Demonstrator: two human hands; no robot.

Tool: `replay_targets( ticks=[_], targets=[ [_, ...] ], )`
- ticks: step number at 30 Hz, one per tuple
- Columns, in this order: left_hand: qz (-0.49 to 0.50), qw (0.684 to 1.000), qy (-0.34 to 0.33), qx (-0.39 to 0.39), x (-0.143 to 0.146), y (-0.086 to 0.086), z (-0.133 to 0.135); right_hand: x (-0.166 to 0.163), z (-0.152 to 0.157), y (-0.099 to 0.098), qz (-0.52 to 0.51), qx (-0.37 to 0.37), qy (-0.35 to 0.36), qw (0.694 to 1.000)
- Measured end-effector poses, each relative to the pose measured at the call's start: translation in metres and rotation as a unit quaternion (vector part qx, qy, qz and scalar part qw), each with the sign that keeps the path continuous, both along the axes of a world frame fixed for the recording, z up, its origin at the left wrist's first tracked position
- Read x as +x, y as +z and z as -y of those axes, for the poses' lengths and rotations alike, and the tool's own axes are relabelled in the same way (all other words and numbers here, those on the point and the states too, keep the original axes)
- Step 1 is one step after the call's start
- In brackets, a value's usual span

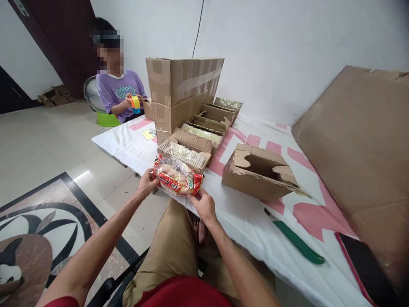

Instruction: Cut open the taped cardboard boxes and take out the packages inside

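Note:
Between my two hands is a clear and red snack packet (176, 175) with pale sticks or crackers showing through its window. My left hand (148, 181) grips its left end, and my right hand (203, 204) pinches its lower right corner. The packet is held at the table's near edge, just in front of a row of open cardboard boxes (191, 140). Some of those boxes have clear or gold wrapped packets (183, 154) standing in them. To the right of my hands an open cardboard box (255, 177) sits on the table with its flaps raised.
Taped cartons (182, 81) are stacked behind the box row. A green-handled knife (298, 243) and a dark phone (366, 264) lie on the right of the cloth-covered table (243, 217). A large cardboard carton (358, 140) stands far right. Another person (123, 94) holds a colourful tape dispenser-like object.

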State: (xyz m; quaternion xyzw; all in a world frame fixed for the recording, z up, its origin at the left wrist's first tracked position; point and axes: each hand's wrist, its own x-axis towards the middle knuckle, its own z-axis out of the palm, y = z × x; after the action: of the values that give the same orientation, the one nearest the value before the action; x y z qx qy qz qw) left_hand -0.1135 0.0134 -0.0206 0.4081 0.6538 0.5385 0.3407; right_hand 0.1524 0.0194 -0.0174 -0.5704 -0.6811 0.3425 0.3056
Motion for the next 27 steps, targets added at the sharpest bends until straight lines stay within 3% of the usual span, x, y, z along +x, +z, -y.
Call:
replay_targets(
  ticks=[2,5,7,10,15,19,27],
  targets=[
    [-0.040,0.998,0.046,0.006,0.004,-0.013,0.004,0.007,-0.001,-0.001,0.026,-0.011,0.011,1.000],
    [-0.199,0.970,0.106,0.093,0.018,-0.022,0.030,0.011,0.001,0.000,0.052,-0.013,0.020,0.998],
    [-0.306,0.933,0.101,0.162,0.034,-0.026,0.050,0.010,0.001,0.002,0.061,-0.011,0.022,0.998],
    [-0.377,0.904,0.057,0.194,0.060,-0.032,0.066,0.009,0.000,0.003,0.066,-0.004,0.025,0.997],
    [-0.356,0.908,0.053,0.213,0.080,-0.045,0.047,0.009,-0.005,0.003,0.063,0.012,0.035,0.997],
    [-0.307,0.929,0.037,0.203,0.079,-0.050,0.032,0.013,-0.012,0.002,0.065,0.017,0.030,0.997],
    [-0.318,0.924,0.025,0.210,0.079,-0.056,0.011,0.020,-0.025,0.001,0.062,0.004,0.018,0.998]
  ],
)
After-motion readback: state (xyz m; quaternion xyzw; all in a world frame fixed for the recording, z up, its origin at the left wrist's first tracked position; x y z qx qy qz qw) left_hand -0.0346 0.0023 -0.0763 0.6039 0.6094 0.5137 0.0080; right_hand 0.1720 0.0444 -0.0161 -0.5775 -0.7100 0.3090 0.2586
